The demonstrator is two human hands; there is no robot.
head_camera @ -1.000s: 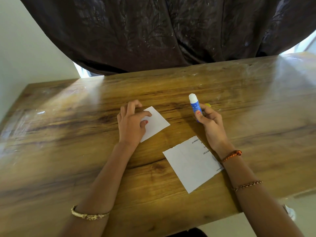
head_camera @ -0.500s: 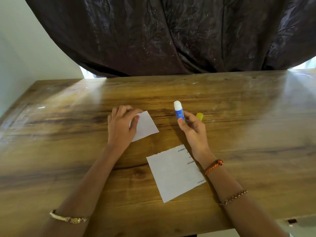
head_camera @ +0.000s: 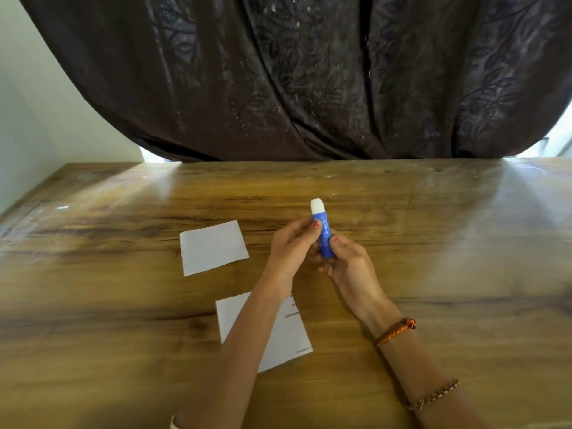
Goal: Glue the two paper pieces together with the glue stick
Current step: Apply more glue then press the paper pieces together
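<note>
1. Two hands are on one object here, and reading from the nearest edge outward I first meet the larger paper piece (head_camera: 288, 335). It lies flat on the wooden table (head_camera: 448, 274), printed lines showing, with my left forearm crossing over it. I judge it sits close so it can take the glue within easy reach.

2. Next out, my right hand (head_camera: 348, 263) curls its fingers round the lower barrel of the glue stick (head_camera: 323, 235) and holds it above the table, tilted slightly with the tip away from me. That grip steadies the body so the other hand can work on it.

3. My left hand (head_camera: 294, 243) pinches the barrel higher up, thumb against the blue side. The white tip is exposed, so the cap appears to be off. I cannot tell whether this hand is twisting the barrel or only bracing it. No glue has reached either sheet, as far as I can see.

4. To the left, the smaller paper piece (head_camera: 213, 247) rests flat, untouched, well apart from the larger one, which leaves each face free.

5. Farthest back, a dark patterned curtain (head_camera: 309, 82) hangs behind the table's rear edge.
</note>
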